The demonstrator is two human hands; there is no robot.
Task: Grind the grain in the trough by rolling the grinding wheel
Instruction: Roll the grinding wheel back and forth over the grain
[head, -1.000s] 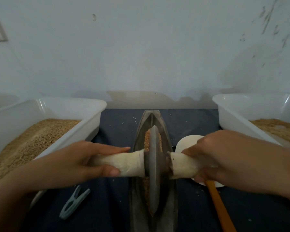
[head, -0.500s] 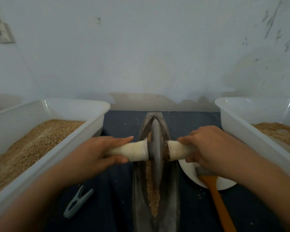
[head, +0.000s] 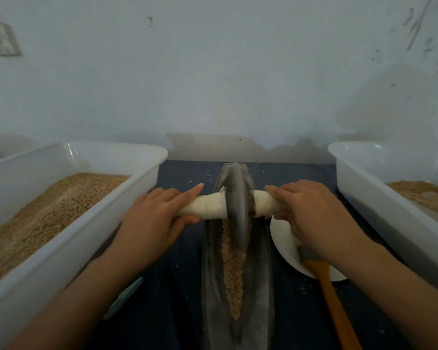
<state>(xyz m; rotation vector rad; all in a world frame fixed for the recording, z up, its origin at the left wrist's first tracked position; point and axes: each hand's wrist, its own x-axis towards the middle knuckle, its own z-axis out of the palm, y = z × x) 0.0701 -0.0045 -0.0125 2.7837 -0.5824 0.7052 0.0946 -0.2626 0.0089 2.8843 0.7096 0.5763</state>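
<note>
Gripping its handle, both hands [head: 228,213] have rolled the grinding wheel [head: 235,205] farther up the trough [head: 213,286].

Upright grinding wheel [head: 235,203] in grain-lined trough [head: 213,286]

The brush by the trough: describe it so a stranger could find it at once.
Start at the long grey trough on the dark cloth. Just to its right sits a white plate. The brush rests on that plate, its orange-brown handle, the only such thing here, running toward the viewer.
</note>
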